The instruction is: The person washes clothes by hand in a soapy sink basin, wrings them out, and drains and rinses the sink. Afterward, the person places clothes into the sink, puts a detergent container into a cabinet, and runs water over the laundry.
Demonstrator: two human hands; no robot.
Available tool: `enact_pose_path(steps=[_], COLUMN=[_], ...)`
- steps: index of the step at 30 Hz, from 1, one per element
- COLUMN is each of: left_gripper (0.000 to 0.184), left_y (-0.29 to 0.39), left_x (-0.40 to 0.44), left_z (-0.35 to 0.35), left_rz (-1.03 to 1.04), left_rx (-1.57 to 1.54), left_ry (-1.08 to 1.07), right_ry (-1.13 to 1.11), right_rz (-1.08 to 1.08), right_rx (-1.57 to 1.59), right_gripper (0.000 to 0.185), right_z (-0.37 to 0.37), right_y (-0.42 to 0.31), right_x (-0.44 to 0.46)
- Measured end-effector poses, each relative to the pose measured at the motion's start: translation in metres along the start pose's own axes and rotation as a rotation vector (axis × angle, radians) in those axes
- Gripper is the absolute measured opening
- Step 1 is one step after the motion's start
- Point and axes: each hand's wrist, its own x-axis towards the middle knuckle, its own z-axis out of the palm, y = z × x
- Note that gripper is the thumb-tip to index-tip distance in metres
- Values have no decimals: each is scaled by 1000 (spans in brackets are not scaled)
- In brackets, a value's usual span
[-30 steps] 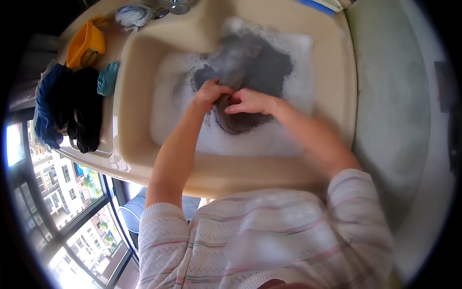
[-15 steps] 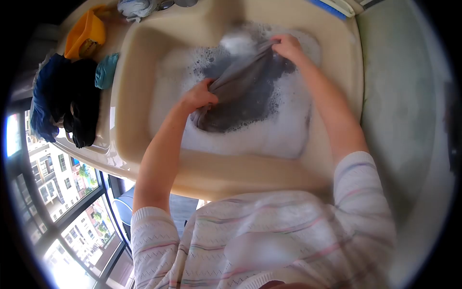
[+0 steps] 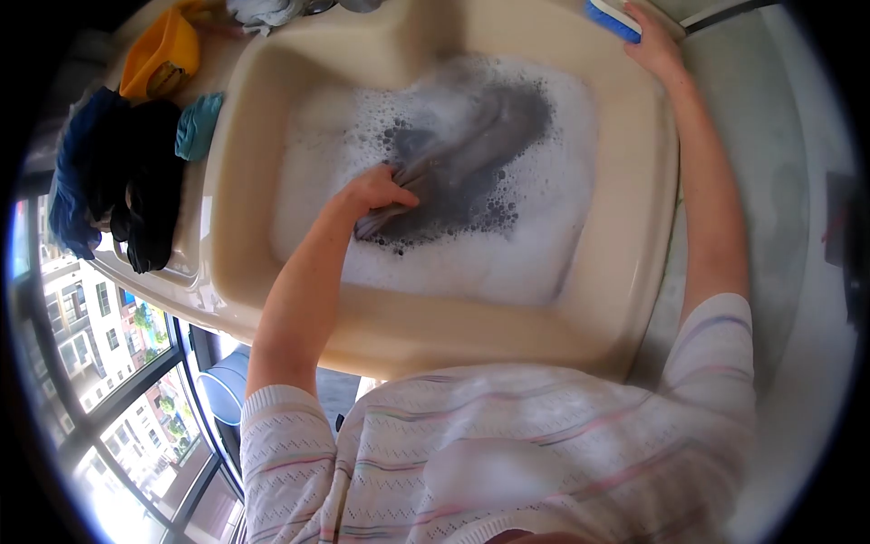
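A dark grey cloth [image 3: 480,136] lies partly under sudsy water in the beige sink [image 3: 625,245]. My left hand [image 3: 379,189] is closed on its near left end, which is bunched and raised a little from the foam. At the far right corner of the sink, my right hand [image 3: 654,43] has its fingers closed around the end of a scrub brush [image 3: 613,18] with blue bristles and a pale back. Part of the brush is cut off by the top of the view.
Left of the basin stands a yellow plastic container [image 3: 161,54]. Near it lie black clothes [image 3: 149,181], dark blue cloth [image 3: 82,199] and a teal cloth bundle [image 3: 198,127]. A light cloth [image 3: 265,11] sits at the back. A blue bucket [image 3: 222,390] stands below by the window.
My right hand has let go of the cloth's far end and moved right to the brush. That end has dropped into the water. My left hand still holds the near end.
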Motion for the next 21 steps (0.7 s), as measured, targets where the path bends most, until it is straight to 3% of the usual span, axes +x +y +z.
enact_pose_path(steps=[9, 15, 18, 21], left_gripper=[45, 44, 38, 36], left_y=[-6, 8, 11, 10], left_x=[6, -2, -4, -2], left_z=[3, 2, 5, 5], left_rz=[41, 34, 12, 30], left_rx=[-55, 26, 36, -26], left_ry=[20, 69, 64, 22], right_ry=[-479, -362, -301, -577], right_rz=[285, 118, -41, 278], right_rx=[-321, -371, -293, -216], right_gripper=[46, 47, 36, 48], right_z=[-49, -30, -3, -31], right_y=[-41, -19, 12, -29], right_x=[35, 30, 23, 28])
